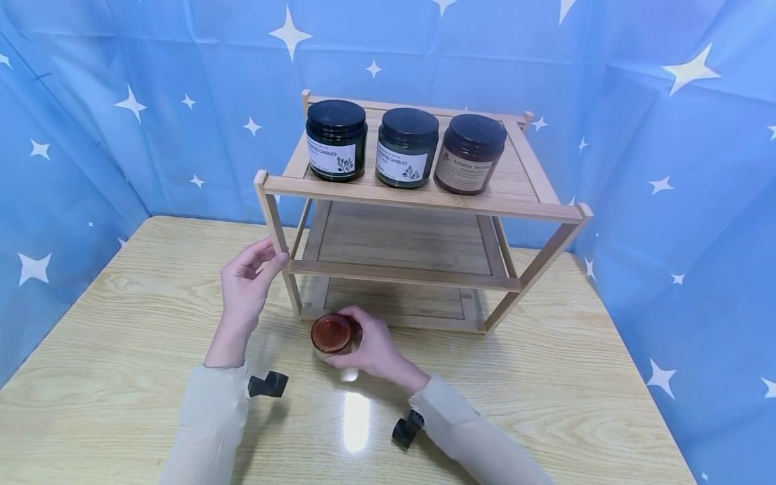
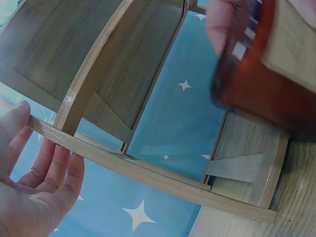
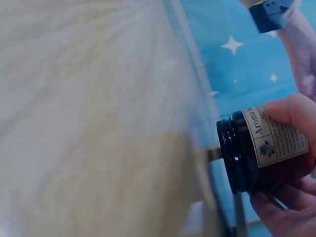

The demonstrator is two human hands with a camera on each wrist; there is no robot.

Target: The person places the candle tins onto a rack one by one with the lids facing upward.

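My left hand (image 1: 245, 279) holds the left front post of a wooden three-tier shelf rack (image 1: 400, 275), its thumb on one side and its fingers on the other, as the left wrist view shows. In front of the bottom tier, my right hand (image 1: 377, 345) grips an amber candle jar (image 1: 331, 333) between thumb and fingers. The jar's reddish glass base faces up toward the head camera. Its black lid (image 3: 230, 155) and cream "Aroma" label (image 3: 274, 138) show in the right wrist view, lid pointing toward the tabletop.
On the top tier stand two dark green candle jars (image 1: 336, 141) with white labels and another amber jar (image 1: 470, 155), all black-lidded. The rack stands on a light wood table (image 1: 576, 391). Behind and beside it hangs a blue curtain (image 1: 200, 60) with white stars.
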